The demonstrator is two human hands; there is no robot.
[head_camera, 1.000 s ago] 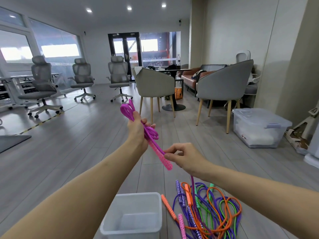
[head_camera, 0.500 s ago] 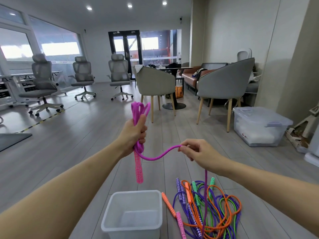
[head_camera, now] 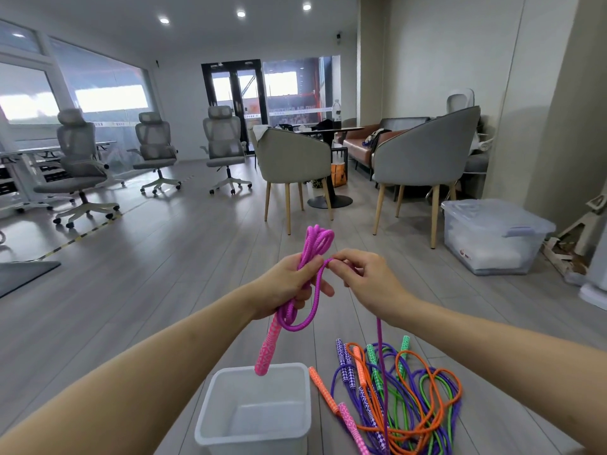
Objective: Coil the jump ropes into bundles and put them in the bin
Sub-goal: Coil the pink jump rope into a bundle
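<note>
Magenta jump rope [head_camera: 316,292]: right hand [head_camera: 368,284] has carried a new loop to the bundle gripped in left hand [head_camera: 289,285]; right fingers [head_camera: 341,262] pinch it, so coiling is unfinished.

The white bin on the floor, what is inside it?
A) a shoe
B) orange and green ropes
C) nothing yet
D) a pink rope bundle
C: the white bin shows only its bare bottom, while the pink rope is up in the left hand and right hand, and the other ropes lie on the floor beside the bin.
</note>
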